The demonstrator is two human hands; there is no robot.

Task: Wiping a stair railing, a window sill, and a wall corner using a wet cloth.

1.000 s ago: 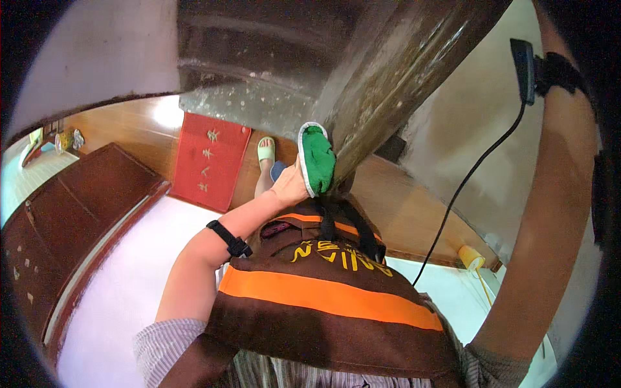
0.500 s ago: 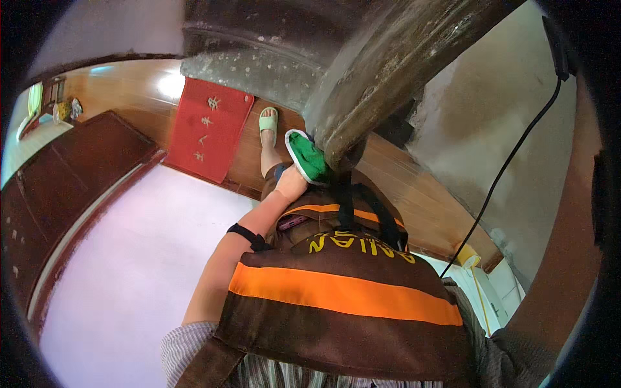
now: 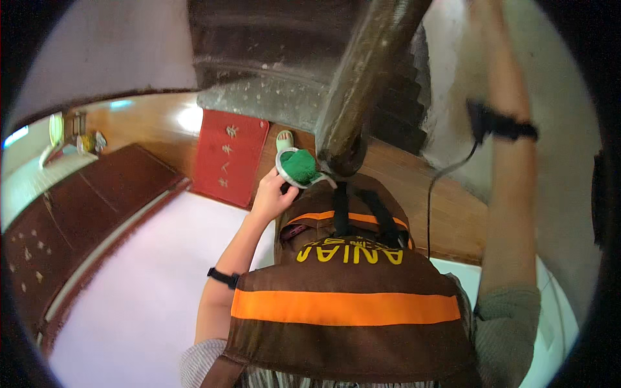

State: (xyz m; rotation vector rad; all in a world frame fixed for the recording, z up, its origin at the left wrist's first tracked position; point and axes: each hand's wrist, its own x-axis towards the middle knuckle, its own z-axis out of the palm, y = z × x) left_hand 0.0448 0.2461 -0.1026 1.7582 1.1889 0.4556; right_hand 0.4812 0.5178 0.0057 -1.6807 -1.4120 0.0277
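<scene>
Head view, the only one. Our left hand (image 3: 272,197) has thumb and fingers closed on the near-left rim of a green pad (image 3: 299,166), which sits just left of the low, near end of a brown handrail (image 3: 372,77). Whether pad and rail touch, we cannot tell. Our right forearm (image 3: 514,213) reaches far on the right; the right hand lies out of view, so its fingers we cannot judge.

Risks, as we judge them: the pad is pinched at one edge, so a knock against the rail could twist it loose. Its pale tie (image 3: 328,179), hanging right, might catch on the rail's end. The slack black cord (image 3: 429,213) at right could snag if the arm swung wide. A sandal (image 3: 284,141) stands beside the red mat (image 3: 229,155); a raised edge could trip us.

Materials: pad soft-looking, rounded, white-edged. Rail thick, smooth, shiny, blunt-ended. Mat flat, oblong. Brown apron (image 3: 343,343) of cloth, orange band across. Floor (image 3: 394,171) of glossy wood-look boards.
</scene>
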